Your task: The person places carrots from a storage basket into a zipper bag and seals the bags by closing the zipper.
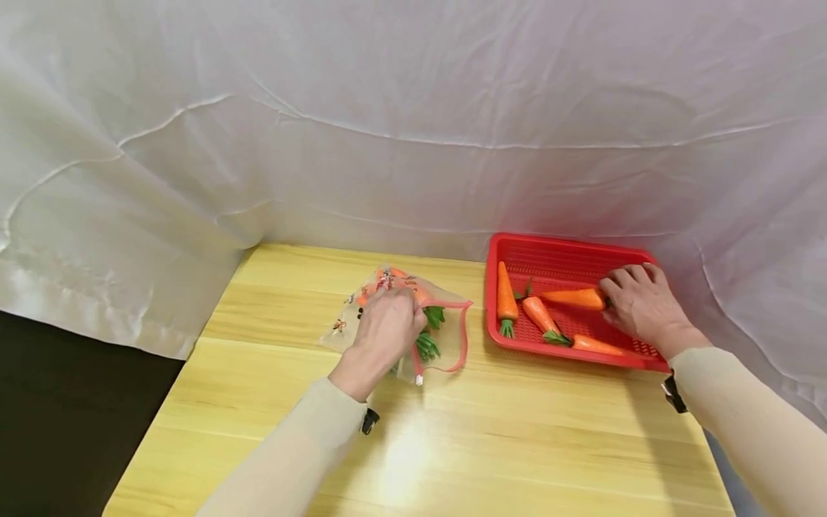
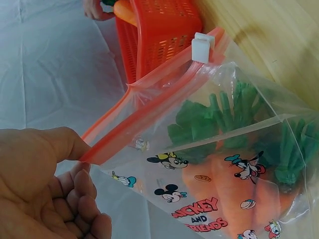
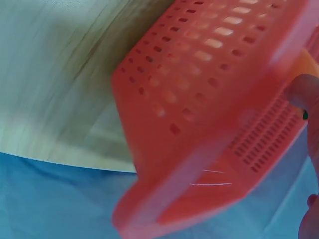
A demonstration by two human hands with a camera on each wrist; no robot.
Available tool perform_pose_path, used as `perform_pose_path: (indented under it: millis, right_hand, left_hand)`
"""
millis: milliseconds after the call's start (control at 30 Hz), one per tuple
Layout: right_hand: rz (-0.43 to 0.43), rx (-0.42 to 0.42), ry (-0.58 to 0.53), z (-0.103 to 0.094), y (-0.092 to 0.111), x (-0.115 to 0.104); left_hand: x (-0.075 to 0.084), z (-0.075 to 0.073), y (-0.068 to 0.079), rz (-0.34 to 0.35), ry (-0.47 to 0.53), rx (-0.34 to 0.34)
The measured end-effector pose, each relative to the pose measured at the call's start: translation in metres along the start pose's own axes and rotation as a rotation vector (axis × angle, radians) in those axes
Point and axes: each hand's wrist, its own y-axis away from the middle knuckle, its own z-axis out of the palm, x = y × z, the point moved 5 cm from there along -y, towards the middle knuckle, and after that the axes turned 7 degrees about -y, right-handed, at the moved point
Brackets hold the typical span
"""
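My left hand (image 1: 388, 323) pinches the red-edged mouth of a clear slider bag (image 2: 144, 124) between thumb and finger, at one corner. Several carrots (image 2: 224, 184) with green tops lie inside this cartoon-printed bag, and its white slider (image 2: 201, 49) sits at the other end of the mouth. Over on the right, my right hand (image 1: 646, 305) reaches into a red basket (image 1: 568, 246) and grips the top end of an orange carrot (image 1: 571, 298). In the right wrist view, the thumb (image 3: 303, 92) lies against that carrot, which is mostly hidden by the basket wall.
Three more carrots lie in the basket: one along its left side (image 1: 507, 291), one in the middle (image 1: 539, 314) and one near the front wall (image 1: 597, 346). Both bag and basket stand on a wooden table (image 1: 484, 438), with a pale cloth (image 1: 413, 179) hanging behind.
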Motion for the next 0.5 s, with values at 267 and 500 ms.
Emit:
perform_pose_path:
  millis: [267, 500]
  right_hand:
    - [0.001, 0.047, 0.062, -0.028, 0.003, -0.03]
    - [-0.01, 0.127, 0.07, -0.044, 0.004, -0.057]
  left_hand:
    - [0.002, -0.002, -0.001, 0.033, -0.013, 0.023]
    - [0.002, -0.004, -0.004, 0.044, -0.026, 0.046]
